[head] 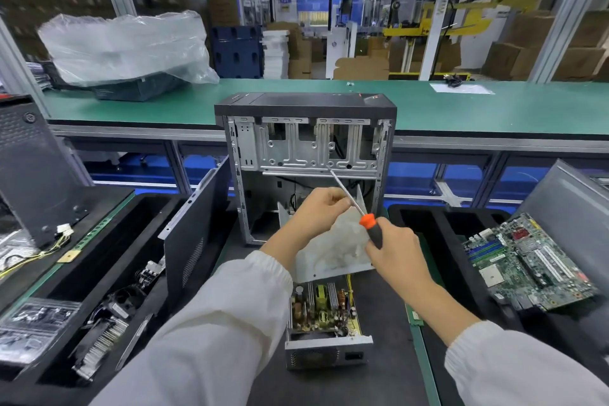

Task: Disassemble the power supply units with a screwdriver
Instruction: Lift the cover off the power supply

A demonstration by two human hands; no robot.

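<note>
Orange-collared screwdriver (pixel 361 212), frame centre: right hand (pixel 393 250) grips its handle, left hand (pixel 316 211) pinches the shaft, apparently steadying it. Open power supply unit (pixel 324 323) lies at lower centre, circuit board exposed, its cover (pixel 333 250) raised behind, below the stripped computer case (pixel 306 142).

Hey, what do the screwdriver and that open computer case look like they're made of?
Screwdriver: the shaft looks like bright polished steel; the handle, held by the right hand, seems black plastic or rubber with an orange collar. Computer case: the inner frame looks like bare stamped sheet metal, dull silver with punched holes; the top appears matte black, possibly plastic.
</note>
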